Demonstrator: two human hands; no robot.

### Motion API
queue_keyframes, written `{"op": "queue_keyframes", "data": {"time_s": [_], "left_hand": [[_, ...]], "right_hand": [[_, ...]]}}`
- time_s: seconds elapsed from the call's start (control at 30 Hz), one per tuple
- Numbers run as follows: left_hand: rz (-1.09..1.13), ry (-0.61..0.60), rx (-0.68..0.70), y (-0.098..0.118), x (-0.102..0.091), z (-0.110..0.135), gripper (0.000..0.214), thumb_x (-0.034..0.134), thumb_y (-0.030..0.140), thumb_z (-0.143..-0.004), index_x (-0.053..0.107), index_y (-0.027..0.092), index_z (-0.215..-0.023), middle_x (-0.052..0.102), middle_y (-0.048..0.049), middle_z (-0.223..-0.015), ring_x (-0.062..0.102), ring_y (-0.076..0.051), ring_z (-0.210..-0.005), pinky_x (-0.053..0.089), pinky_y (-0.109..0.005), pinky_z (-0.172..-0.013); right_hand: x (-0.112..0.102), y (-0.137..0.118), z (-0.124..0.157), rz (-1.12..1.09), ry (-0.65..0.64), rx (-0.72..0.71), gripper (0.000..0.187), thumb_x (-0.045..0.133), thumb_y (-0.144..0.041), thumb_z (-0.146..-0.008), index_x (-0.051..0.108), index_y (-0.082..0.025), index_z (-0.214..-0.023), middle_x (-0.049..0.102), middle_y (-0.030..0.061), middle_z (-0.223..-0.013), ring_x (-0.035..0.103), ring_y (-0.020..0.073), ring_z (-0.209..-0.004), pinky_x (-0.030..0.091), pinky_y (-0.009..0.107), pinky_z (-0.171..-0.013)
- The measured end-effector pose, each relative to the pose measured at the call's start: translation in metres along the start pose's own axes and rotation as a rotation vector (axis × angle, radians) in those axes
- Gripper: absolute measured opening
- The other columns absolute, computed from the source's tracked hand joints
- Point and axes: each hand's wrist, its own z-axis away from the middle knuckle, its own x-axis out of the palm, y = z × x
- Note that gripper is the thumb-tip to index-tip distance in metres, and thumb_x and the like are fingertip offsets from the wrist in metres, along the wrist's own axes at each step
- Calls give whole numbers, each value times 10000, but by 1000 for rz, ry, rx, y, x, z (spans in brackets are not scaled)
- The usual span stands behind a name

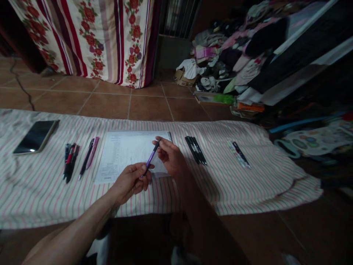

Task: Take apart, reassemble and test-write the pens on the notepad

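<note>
Both hands hold a purple and black pen (150,158), slanted above a white spiral notebook page (132,147) with printed text. My left hand (134,180) pinches the lower end between thumb and fingers. At the upper black end, my right hand (169,152) grips with thumb and fingertips. Left of the page lie a pink pen (92,152) and a black pen (86,158) side by side. A group of dark and red pens (70,160) rests farther left. Several black pens (195,150) lie together just right of the notebook.
A striped cloth (237,195) covers the work surface. A phone (35,137) lies at the far left, and two slim pens (239,154) at the right. Beyond are a tiled floor (110,105), a floral curtain (93,40) and a heap of clothes (228,55).
</note>
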Motion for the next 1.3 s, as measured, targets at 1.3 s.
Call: {"op": "queue_keyframes", "data": {"time_s": [1.3], "left_hand": [[-549, 262, 356, -14, 5, -15, 317, 586, 398, -790, 638, 139, -967, 519, 24, -541, 435, -113, -472, 328, -242, -477]], "right_hand": [[-9, -1, 0, 34, 42, -75, 92, 653, -201, -755, 710, -174, -822, 725, 13, -833, 543, 12, -527, 462, 72, -491]]}}
